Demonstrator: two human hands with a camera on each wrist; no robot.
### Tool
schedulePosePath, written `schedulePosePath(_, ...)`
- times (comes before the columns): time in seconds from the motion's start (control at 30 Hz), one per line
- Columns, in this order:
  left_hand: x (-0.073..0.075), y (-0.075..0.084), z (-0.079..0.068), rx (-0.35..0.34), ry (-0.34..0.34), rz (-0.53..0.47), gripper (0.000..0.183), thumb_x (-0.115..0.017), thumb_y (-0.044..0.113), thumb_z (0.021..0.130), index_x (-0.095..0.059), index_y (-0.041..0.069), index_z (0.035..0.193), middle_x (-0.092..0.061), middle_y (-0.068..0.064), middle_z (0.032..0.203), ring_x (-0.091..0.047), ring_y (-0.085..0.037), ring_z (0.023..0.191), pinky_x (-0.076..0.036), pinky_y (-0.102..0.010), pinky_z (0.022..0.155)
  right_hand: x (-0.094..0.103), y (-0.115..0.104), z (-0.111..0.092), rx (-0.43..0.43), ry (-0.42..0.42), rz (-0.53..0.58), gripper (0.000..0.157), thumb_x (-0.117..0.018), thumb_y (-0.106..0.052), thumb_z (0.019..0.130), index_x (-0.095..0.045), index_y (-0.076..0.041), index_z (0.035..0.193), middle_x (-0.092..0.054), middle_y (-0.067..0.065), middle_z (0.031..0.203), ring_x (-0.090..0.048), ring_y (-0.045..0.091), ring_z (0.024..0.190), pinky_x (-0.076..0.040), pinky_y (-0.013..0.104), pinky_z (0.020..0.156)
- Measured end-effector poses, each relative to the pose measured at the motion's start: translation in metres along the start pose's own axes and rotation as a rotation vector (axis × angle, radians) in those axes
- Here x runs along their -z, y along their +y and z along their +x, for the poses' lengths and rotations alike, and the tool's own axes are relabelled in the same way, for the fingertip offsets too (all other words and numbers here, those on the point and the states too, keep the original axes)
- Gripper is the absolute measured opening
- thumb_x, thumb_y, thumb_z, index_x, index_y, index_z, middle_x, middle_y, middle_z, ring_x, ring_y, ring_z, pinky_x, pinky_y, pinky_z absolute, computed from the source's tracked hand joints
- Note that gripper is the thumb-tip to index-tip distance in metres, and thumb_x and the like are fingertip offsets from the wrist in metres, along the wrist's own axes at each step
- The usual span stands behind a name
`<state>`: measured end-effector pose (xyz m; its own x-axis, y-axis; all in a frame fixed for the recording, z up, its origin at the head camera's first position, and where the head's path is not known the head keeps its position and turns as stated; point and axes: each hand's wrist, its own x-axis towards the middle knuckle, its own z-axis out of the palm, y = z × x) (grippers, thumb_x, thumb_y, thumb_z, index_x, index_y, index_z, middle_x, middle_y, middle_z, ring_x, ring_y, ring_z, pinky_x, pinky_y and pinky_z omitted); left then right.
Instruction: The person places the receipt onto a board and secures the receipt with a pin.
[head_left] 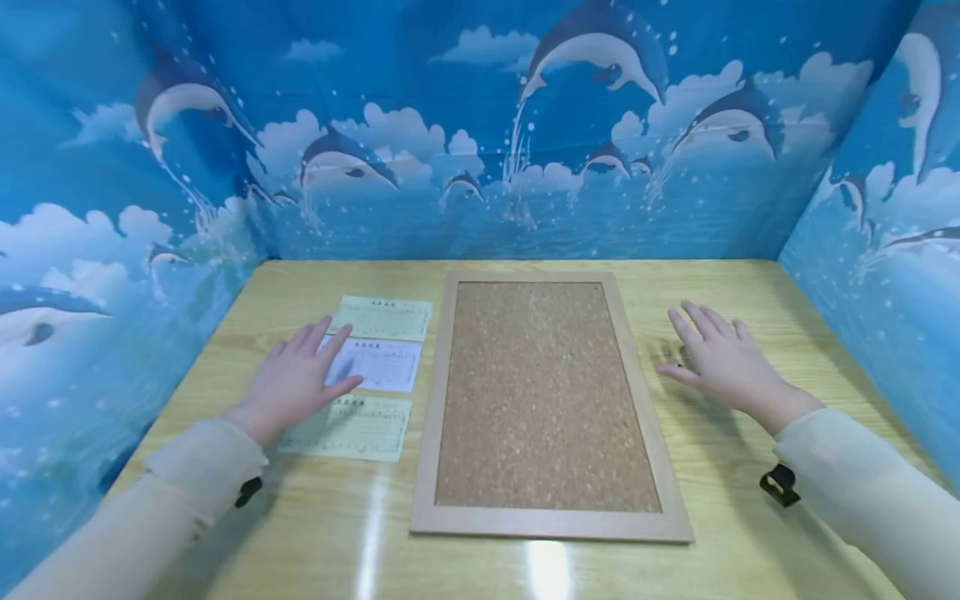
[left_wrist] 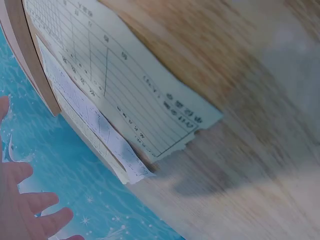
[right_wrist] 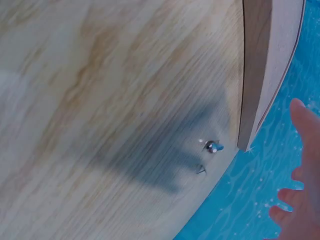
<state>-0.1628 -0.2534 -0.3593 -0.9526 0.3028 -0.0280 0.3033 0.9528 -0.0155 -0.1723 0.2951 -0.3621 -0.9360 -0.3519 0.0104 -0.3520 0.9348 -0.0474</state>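
Observation:
My left hand [head_left: 294, 379] is held over three printed paper slips, fingers spread and nothing in its grasp. The far slip [head_left: 390, 318] is pale green, the middle slip [head_left: 390, 368] whitish lavender, and the near slip [head_left: 375, 435] pale green. Parts of the slips are hidden under the hand. To their right lies a cork board [head_left: 543, 400] in a light wooden frame. Beyond its right side my right hand [head_left: 723, 362] hovers with extended fingers, holding nothing. In the right wrist view, a small shiny pin-like piece [right_wrist: 212, 146] and a tiny thin piece [right_wrist: 201, 170] lie on the table.
The light wood-grain table [head_left: 750, 542] carries everything. A blue dolphin-print cloth [head_left: 480, 208] rises behind it and along both sides. Black straps [head_left: 780, 485] show at the sleeve cuffs.

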Motion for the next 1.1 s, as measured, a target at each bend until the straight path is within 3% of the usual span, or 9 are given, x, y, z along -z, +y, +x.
schedulePosePath(0.47, 0.001, 0.001, 0.003, -0.029, 0.078, 0.003, 0.078, -0.054, 0.053, 0.089, -0.030, 0.005, 0.145, -0.024, -0.027, 0.147, -0.028, -0.047, 0.129, -0.024, -0.063, 0.100, 0.002, -0.021, 0.004, 0.123, 0.170, -0.021, 0.073, -0.069, -0.033, 0.084, -0.038, 0.008, 0.136, -0.043, 0.028, 0.132, -0.039, 0.045, 0.121, -0.027, 0.060, 0.098)
schedulePosePath(1.1, -0.001, -0.009, -0.013, -0.053, 0.157, -0.014, 0.073, -0.058, 0.044, 0.089, -0.037, -0.004, 0.139, -0.041, -0.031, 0.134, -0.041, -0.048, 0.120, -0.034, -0.058, 0.095, -0.008, -0.041, 0.010, 0.214, 0.224, 0.003, 0.070, -0.069, -0.033, 0.084, -0.042, 0.008, 0.134, -0.047, 0.028, 0.127, -0.045, 0.045, 0.115, -0.032, 0.059, 0.096)
